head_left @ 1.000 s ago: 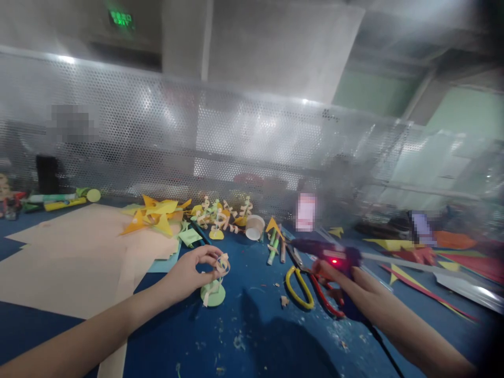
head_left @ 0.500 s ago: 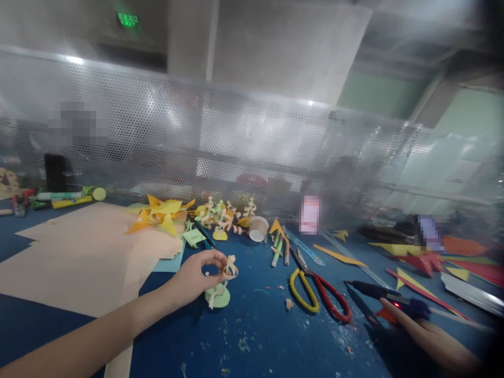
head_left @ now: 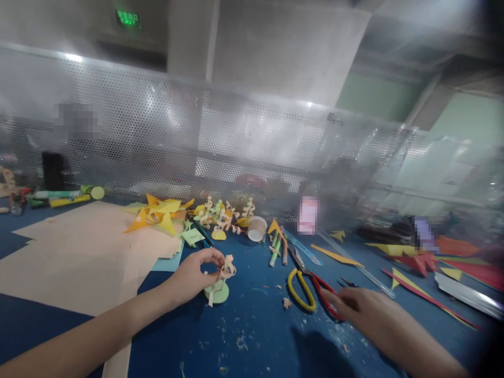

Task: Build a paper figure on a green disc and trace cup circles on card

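- My left hand (head_left: 199, 273) pinches the curled paper piece (head_left: 229, 266) between thumb and fingertips, up near its top; the fingers are closed on it.
- The piece is on the blue table (head_left: 244, 349), in front of me and a little left of the scissors, its pale green base (head_left: 220, 294) down at the tabletop. Holding high probably leaves that disc in sight and steadies a light, tippy thing without crushing its loops.
- My right hand (head_left: 376, 312) is out at the right, low, its fingers reaching toward the red handle. Blurred; I can't tell whether they touch it or close on anything.
- A dark pointed tip (head_left: 348, 283) shows just beyond those fingers. My hand covers whatever lies behind it.
- Scissors (head_left: 302, 270) lie with blades away from me, yellow and red handles toward me: a sensible way round, I judge, for picking up.
- Large pale sheets (head_left: 79, 252) spread on the left, partly under my forearm in view; flat stock likely wants that room.
- Curly paper pieces (head_left: 220, 220) cluster at the back beside yellow paper shapes (head_left: 159, 215), presumably to keep the near surface workable.
- Clear strip (head_left: 370, 273) lies slantwise beyond my right hand, apart from the scissors.
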Available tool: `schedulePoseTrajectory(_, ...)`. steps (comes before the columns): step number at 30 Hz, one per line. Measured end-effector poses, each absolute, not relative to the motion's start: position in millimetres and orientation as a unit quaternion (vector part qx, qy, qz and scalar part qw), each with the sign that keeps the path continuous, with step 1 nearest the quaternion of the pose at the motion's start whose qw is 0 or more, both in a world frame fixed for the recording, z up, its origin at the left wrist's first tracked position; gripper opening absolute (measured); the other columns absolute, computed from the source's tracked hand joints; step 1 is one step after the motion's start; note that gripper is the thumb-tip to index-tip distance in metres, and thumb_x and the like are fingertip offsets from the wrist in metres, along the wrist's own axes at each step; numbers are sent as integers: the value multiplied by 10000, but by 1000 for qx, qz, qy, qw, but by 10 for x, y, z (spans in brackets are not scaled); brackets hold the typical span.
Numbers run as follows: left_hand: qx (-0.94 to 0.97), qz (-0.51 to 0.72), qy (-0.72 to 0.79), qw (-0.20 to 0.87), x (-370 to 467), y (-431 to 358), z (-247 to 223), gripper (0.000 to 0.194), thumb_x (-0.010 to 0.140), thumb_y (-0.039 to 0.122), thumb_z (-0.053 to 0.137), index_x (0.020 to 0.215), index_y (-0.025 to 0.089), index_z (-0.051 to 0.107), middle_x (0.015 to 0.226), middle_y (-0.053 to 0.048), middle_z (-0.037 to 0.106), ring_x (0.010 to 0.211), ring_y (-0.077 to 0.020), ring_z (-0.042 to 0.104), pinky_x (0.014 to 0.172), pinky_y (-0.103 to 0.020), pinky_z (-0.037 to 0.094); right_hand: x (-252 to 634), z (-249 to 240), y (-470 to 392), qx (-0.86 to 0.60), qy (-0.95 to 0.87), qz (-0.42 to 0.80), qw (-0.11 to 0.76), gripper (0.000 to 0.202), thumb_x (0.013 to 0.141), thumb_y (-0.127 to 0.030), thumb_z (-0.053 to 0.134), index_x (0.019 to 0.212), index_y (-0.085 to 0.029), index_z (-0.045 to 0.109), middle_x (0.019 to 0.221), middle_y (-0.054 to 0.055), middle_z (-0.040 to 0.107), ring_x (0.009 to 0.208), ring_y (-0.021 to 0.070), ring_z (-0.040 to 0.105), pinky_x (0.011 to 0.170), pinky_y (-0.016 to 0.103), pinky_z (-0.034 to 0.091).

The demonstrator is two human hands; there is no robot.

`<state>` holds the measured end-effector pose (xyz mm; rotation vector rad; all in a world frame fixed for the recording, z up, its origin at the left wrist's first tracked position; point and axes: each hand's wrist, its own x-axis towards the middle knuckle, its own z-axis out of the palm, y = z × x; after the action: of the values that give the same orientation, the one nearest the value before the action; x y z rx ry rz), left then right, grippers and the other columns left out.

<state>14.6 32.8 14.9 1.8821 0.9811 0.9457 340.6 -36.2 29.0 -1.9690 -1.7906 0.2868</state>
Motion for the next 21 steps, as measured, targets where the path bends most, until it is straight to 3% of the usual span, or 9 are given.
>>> schedulePoseTrajectory(2, 743, 379, 387, 393, 142, 336, 130, 70, 688, 197, 573, 754, 176, 585, 809, -24, 644, 850, -191, 598, 775, -299, 448, 2909, 392, -262, -613, -735, 152, 248, 195, 723, -415, 569, 681, -247, 661, 642, 32, 642, 599, 213, 575, 559, 316, 413)
schedulePoseTrajectory(5, 748, 391, 374, 386, 140, 353, 91, 63, 690, 189, 583, 752, 178, 574, 793, -15, 643, 828, -180, 606, 773, -291, 455, 2389, 380, -69, -529, -753, 235, 313, 305, 737, -314, 576, 1031, -237, 605, 1019, 58, 632, 874, 216, 581, 744, 342, 454)
schedulePoseTrajectory(8, 751, 400, 365, 377, 138, 367, 72, 75, 688, 186, 595, 754, 175, 561, 794, -21, 649, 814, -179, 610, 773, -289, 457, 2134, 272, 136, -475, -744, 312, 352, 317, 719, -262, 595, 1027, -185, 604, 1060, 93, 615, 946, 222, 562, 818, 375, 439)
schedulePoseTrajectory(12, 751, 401, 368, 374, 128, 383, 86, 94, 686, 177, 596, 778, 175, 576, 802, -18, 650, 808, -176, 606, 760, -282, 461, 1987, 160, 312, -442, -736, 360, 365, 287, 712, -274, 607, 969, -147, 613, 1012, 110, 628, 943, 226, 570, 797, 370, 460)
schedulePoseTrajectory(21, 763, 399, 348, 372, 100, 428, 77, 80, 711, 198, 593, 785, 169, 599, 809, -25, 662, 804, -175, 609, 781, -286, 459, 1940, 119, 255, -398, -727, 423, 367, 286, 726, -307, 611, 972, -162, 594, 978, 73, 627, 918, 201, 578, 783, 325, 461)
